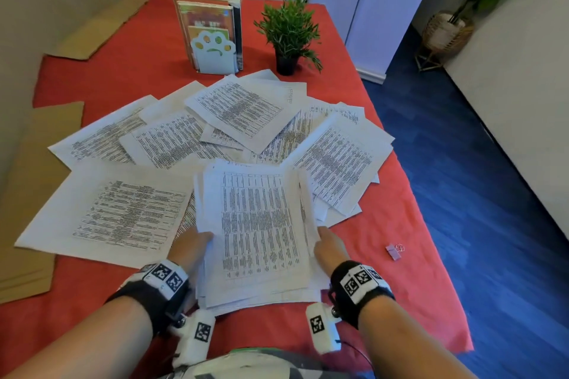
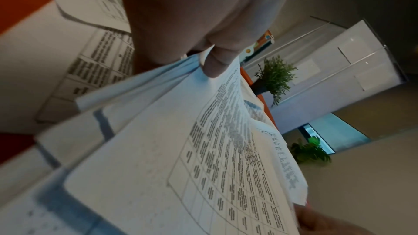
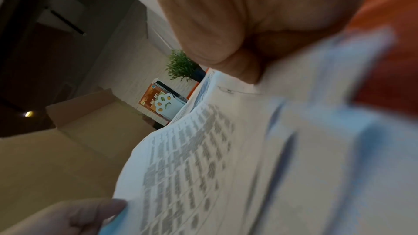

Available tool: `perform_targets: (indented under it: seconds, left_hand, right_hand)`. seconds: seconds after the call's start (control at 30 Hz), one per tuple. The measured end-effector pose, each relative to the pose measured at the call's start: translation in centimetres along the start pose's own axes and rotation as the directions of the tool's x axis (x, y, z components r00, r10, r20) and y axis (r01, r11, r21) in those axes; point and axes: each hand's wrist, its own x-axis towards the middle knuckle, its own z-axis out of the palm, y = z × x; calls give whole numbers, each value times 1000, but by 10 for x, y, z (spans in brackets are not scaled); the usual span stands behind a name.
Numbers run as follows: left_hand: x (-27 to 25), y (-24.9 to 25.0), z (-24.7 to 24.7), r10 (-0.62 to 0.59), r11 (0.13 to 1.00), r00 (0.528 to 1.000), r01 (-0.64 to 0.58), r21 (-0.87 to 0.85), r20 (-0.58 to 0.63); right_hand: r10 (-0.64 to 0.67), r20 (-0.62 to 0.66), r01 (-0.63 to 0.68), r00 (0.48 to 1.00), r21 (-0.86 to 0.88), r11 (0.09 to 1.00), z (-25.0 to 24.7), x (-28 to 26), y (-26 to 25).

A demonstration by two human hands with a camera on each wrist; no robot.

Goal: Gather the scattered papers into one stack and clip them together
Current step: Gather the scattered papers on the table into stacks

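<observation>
Holding a partial stack (image 1: 255, 234) at the near edge of the red table (image 1: 363, 311), the left hand (image 1: 191, 248) and right hand (image 1: 331, 248) pinch its sides — loose sheets (image 1: 234, 111) still fan out beyond, and the clip (image 1: 394, 251) lies unused at right.

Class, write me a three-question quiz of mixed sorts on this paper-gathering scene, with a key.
1. True or false: both hands hold the stack of papers.
2. Which hand is nearer the clip? A) left hand B) right hand
3. Fill in: loose sheets still lie on the ____ tablecloth.

Key: 1 true; 2 B; 3 red.
</observation>
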Motion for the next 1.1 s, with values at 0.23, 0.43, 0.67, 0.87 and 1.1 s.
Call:
perform_targets:
  seconds: [0.23,0.43,0.67,0.87,1.1]
  left_hand:
    - [-10,1,14,45,997,994,-50,52,97]
    - [-19,0,-4,199,968,979,-192,163,-30]
    - [-11,-3,-45,208,978,949,-207,27,-237]
    - [4,-19,-68,159,977,933,-196,-85,-323]
    - [14,-37,-76,98,974,943,-156,-164,-318]
  right_hand:
    - [4,85,-35,996,368,929,14,-6,-5]
    - [-181,185,153,966,153,976,12,-1,-11]
    - [-54,-433,100,900,86,991,-43,63,-20]
    - [383,-502,-190,775,394,899,-89,111,-18]
    - [123,-340,-62,932,186,981,-77,125,-45]
